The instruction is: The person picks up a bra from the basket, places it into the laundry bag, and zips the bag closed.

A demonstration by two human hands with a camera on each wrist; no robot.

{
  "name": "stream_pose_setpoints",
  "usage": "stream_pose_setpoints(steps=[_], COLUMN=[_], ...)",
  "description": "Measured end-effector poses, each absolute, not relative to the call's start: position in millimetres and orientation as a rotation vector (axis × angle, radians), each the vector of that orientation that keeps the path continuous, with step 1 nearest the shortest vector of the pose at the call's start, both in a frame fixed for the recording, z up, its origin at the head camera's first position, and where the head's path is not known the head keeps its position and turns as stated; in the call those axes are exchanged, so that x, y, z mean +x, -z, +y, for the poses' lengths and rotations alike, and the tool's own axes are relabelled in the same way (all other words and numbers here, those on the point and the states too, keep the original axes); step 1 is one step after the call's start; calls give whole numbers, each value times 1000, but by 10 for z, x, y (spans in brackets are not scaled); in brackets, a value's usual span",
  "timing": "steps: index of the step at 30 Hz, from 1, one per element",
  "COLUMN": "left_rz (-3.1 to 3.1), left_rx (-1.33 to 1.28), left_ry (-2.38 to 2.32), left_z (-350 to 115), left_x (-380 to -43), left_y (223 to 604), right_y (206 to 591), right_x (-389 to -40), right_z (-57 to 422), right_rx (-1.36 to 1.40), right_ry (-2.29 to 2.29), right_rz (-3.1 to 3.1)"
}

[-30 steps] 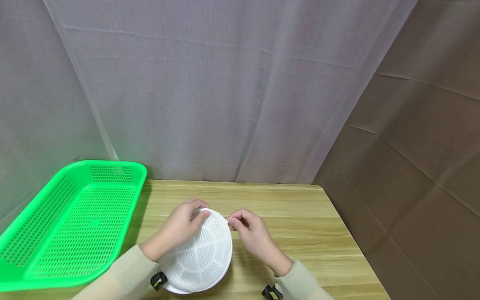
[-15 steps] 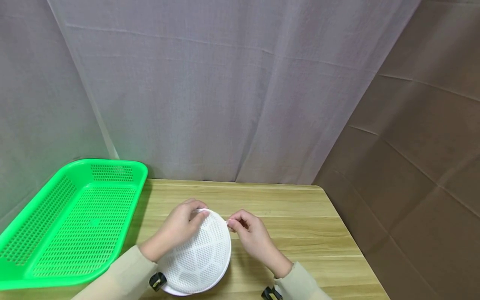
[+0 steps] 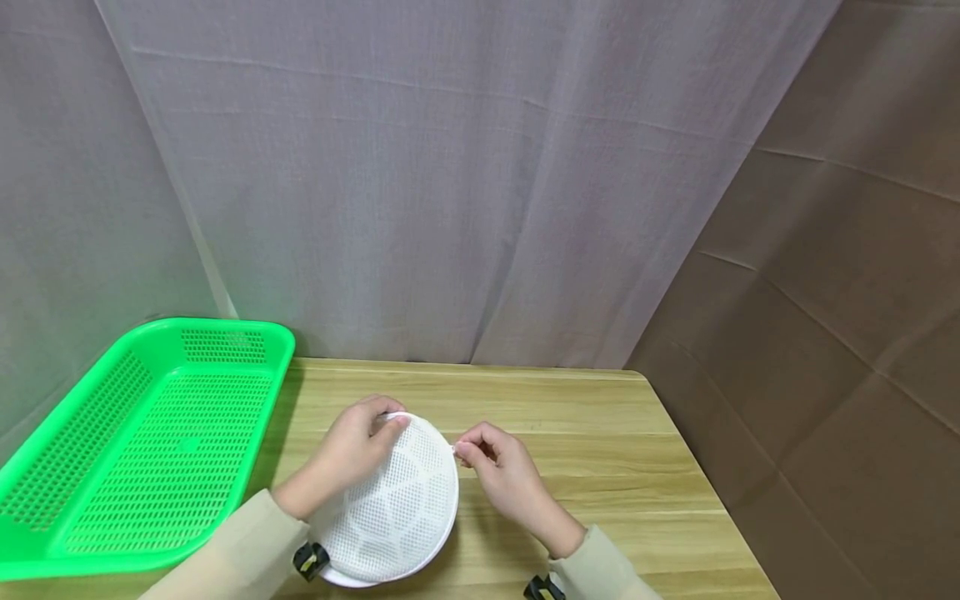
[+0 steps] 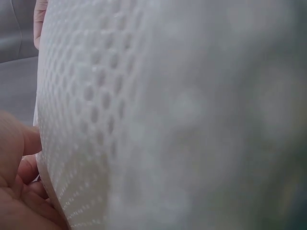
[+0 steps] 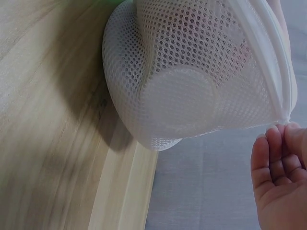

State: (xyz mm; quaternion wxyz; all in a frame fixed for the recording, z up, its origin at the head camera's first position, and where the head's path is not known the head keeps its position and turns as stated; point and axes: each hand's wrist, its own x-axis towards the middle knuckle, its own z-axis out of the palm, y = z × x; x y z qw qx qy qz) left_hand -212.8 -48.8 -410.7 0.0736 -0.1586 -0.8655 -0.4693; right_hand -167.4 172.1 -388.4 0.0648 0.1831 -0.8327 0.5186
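Note:
A round white mesh laundry bag point(image 3: 405, 508) stands out full-bodied above the table's front part. My left hand point(image 3: 351, 446) grips its upper left edge, thumb on the mesh top and fingers over the far side. At the bag's right edge my right hand point(image 3: 501, 475) pinches a small white piece at the end of the zipper seam point(image 5: 274, 52), probably the pull; the fingertips mostly cover it. In the left wrist view the mesh point(image 4: 100, 86) fills most of the picture, blurred, with the left hand point(image 4: 17, 167) at its side. The bag's inside is not clearly visible.
A green plastic basket point(image 3: 258, 442) with slotted walls stands at the left of the wooden table point(image 3: 585, 417). Grey cloth point(image 3: 375, 208) hangs behind the table's back edge, and brown cloth point(image 3: 825, 292) hangs along the right side.
My left hand and the bag have shifted slightly to the left. The right hand keeps its pinch at the bag's edge and has hardly moved.

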Motion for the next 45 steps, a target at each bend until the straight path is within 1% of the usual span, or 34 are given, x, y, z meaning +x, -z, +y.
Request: stream_pose_setpoints(steps=[9, 22, 45], left_rz=[-2590, -2585, -2549], left_rx=[-392, -392, -310], left_ry=[1429, 1435, 1493], left_z=[-564, -601, -677], left_x=[-2178, -2198, -2223], left_y=[4109, 4124, 4092], right_y=[3897, 3929, 3833], right_x=[-1676, -1687, -1693], right_z=[1753, 1770, 1818], right_rx=[596, 613, 519], right_ry=[-1508, -1456, -1460], right_rz=[-2517, -2507, -2456])
